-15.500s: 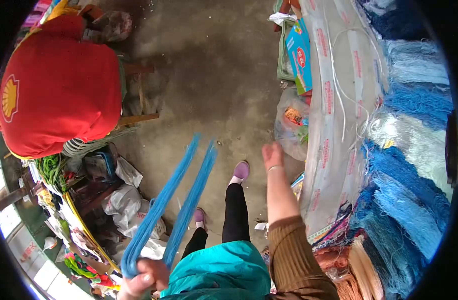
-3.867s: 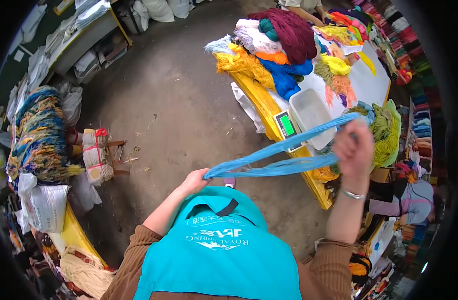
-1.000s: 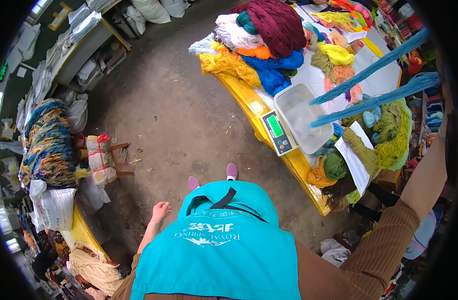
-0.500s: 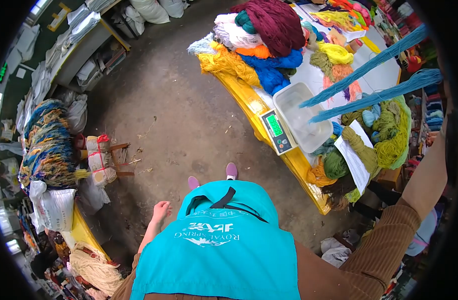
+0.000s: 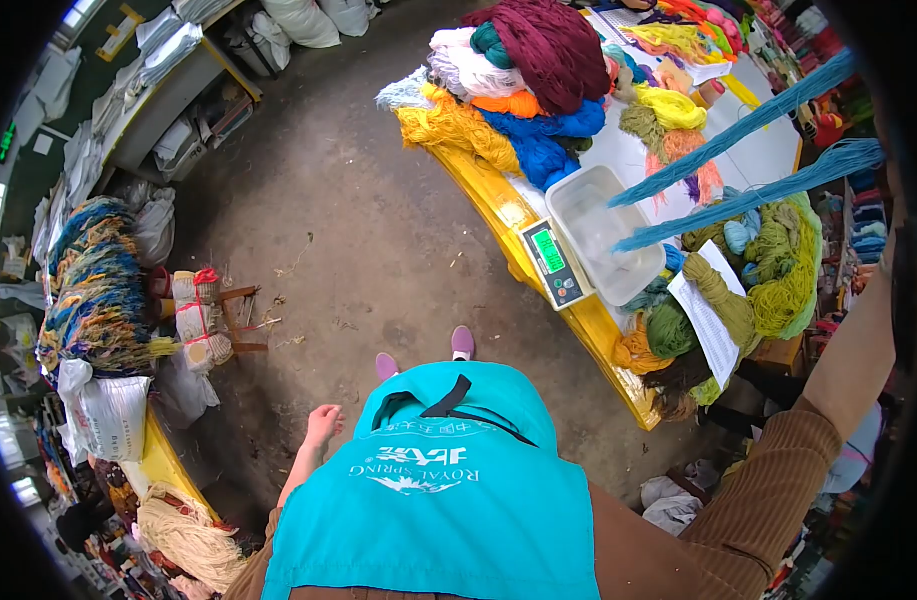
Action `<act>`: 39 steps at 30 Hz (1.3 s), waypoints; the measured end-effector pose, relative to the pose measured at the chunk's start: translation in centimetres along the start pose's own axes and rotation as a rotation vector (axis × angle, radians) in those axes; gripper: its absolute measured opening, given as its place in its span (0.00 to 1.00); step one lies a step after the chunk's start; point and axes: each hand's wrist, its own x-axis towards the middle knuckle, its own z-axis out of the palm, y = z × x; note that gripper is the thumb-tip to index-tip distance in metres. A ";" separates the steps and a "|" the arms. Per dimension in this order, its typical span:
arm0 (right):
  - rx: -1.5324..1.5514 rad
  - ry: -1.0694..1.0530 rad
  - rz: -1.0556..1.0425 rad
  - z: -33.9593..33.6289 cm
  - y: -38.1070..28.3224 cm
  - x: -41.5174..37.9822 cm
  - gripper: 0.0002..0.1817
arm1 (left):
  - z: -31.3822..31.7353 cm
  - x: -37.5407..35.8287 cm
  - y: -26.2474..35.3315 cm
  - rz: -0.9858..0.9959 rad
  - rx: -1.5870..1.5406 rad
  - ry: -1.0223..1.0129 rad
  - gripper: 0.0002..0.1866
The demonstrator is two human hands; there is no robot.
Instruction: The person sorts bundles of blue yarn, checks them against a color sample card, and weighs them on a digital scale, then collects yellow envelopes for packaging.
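Observation:
My left hand (image 5: 325, 424) hangs low beside the turquoise apron (image 5: 433, 510), empty, its fingers loosely bent. On the other side my right forearm (image 5: 856, 350) reaches up along the dark rim of the view, which hides the hand. Two lengths of blue yarn (image 5: 748, 128) come in from that edge and slant down to the left. Their loose ends hang over a translucent plastic tub (image 5: 575, 185). That tub sits on a digital scale (image 5: 556, 265) with a lit green display, at the yellow edge of the table (image 5: 478, 195).
Piled yarn hanks, among them a maroon one (image 5: 553, 50) and a blue one (image 5: 543, 140), lie beyond the tub. Green hanks (image 5: 783, 270) and a printed sheet (image 5: 713, 320) are nearer me. Multicoloured yarn (image 5: 98, 285) and a small wooden stool (image 5: 240, 310) stand left.
The blue yarn ends have swung slightly over the tub, the upper one a little to the right. The digits on the scale's display look different. My left hand has stayed in place.

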 end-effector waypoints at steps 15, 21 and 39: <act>0.008 0.010 0.083 0.3 0.7 -0.6 0.10 | 0.4 0.1 -0.1 -0.003 0.015 -0.018 0.14; -0.117 -0.003 0.091 -1.0 6.9 0.2 0.11 | 0.5 -0.2 0.4 -0.011 0.017 -0.003 0.14; -0.514 -0.460 0.236 26.4 26.7 -28.4 0.22 | 1.0 -1.3 0.3 -0.031 -0.015 0.014 0.13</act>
